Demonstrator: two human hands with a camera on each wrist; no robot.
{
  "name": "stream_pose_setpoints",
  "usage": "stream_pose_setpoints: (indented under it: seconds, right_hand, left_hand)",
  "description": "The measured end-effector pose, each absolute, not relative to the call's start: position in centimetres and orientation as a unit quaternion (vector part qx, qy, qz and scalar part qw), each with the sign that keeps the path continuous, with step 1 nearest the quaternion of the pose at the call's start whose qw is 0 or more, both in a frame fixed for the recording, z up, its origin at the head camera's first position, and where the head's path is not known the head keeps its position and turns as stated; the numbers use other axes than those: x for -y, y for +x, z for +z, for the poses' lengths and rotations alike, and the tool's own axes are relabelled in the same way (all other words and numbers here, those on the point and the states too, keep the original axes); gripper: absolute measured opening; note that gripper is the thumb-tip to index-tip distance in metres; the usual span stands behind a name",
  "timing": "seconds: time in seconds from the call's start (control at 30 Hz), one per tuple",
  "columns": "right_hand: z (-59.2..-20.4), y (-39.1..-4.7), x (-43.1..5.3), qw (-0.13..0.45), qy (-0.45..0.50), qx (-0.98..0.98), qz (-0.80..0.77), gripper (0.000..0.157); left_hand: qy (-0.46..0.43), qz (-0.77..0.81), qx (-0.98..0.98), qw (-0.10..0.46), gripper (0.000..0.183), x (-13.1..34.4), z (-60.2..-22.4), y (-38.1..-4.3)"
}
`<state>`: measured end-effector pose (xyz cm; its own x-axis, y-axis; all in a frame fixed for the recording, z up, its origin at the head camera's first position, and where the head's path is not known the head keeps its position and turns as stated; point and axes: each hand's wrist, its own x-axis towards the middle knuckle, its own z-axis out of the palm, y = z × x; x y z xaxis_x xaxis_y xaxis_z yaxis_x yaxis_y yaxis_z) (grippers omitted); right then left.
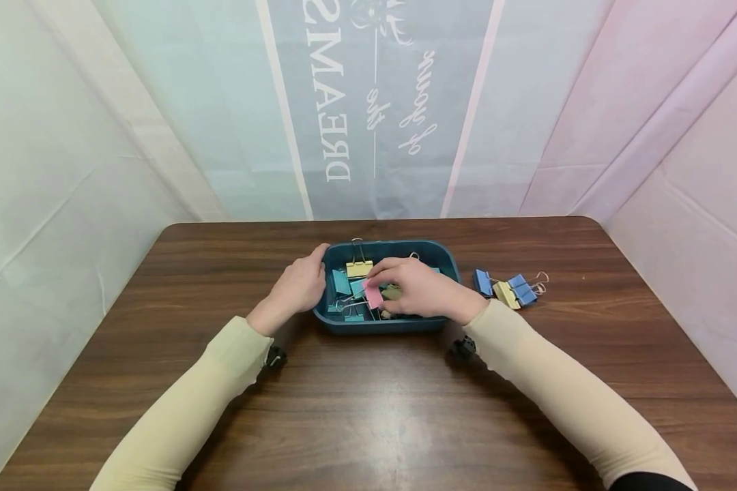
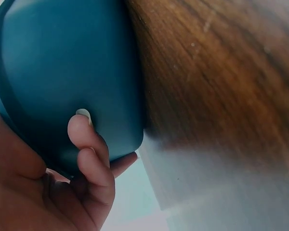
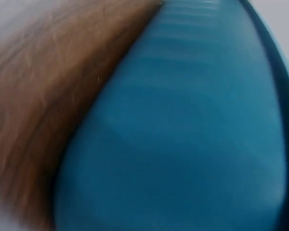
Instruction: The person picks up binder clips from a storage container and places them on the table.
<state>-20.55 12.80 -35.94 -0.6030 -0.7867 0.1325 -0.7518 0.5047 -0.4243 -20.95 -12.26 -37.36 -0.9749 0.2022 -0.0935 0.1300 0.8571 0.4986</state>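
Note:
A dark teal plastic bin (image 1: 393, 327) stands on the table with several binder clips inside. My left hand (image 1: 301, 281) grips the bin's left end; in the left wrist view its curled fingers (image 2: 94, 159) press against the outer wall. Reaching in over the right side, my right hand (image 1: 420, 286) pinches a pink binder clip (image 1: 373, 294) between thumb and fingers. Around it lie teal binder clips (image 1: 340, 282) and a yellow binder clip (image 1: 359, 269). The palm and forearm cover part of the bin's contents. Only the bin's outer wall (image 3: 183, 130) fills the right wrist view.
Right of the bin, on the brown wooden table (image 1: 368, 409), lie two blue binder clips (image 1: 521, 289) and a yellow binder clip (image 1: 506, 294) close together. Behind the table's far edge hangs a pale curtain (image 1: 221, 102) with mirrored lettering.

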Motion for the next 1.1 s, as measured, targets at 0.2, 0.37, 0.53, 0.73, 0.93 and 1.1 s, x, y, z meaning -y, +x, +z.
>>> stream_pose_setpoints:
  seconds: [0.2,0.37,0.53,0.73,0.93,1.1]
  right_hand:
    - [-35.3,-20.8,-15.1,-0.002,-0.443,-0.864,-0.239,0.033]
    - [-34.6,-20.4,-18.3,-0.025,-0.421,-0.864,-0.274,0.035]
    - [-33.9,-19.8,-22.4,-0.050,-0.374,-0.881,-0.285,0.035]
    - [-33.8,-19.3,-27.5,-0.082,-0.330,-0.900,-0.271,0.036]
    - [-34.4,-18.5,-31.5,-0.075,-0.258,-0.931,-0.245,0.039]
    - [-34.8,-18.4,-33.7,-0.071,-0.216,-0.947,-0.228,0.041]
  left_hand:
    - [0.089,0.251,-0.961,0.078,0.052,12.4,-37.2,-21.2]
    - [0.094,0.250,-0.960,0.087,0.053,12.3,-37.0,-21.3]
    - [0.100,0.247,-0.960,0.091,0.053,12.1,-36.9,-21.2]
    - [0.102,0.247,-0.960,0.089,0.052,12.1,-37.1,-21.1]
    - [0.099,0.247,-0.960,0.085,0.053,12.3,-37.5,-21.3]
    - [0.098,0.245,-0.961,0.084,0.053,12.5,-37.5,-21.3]
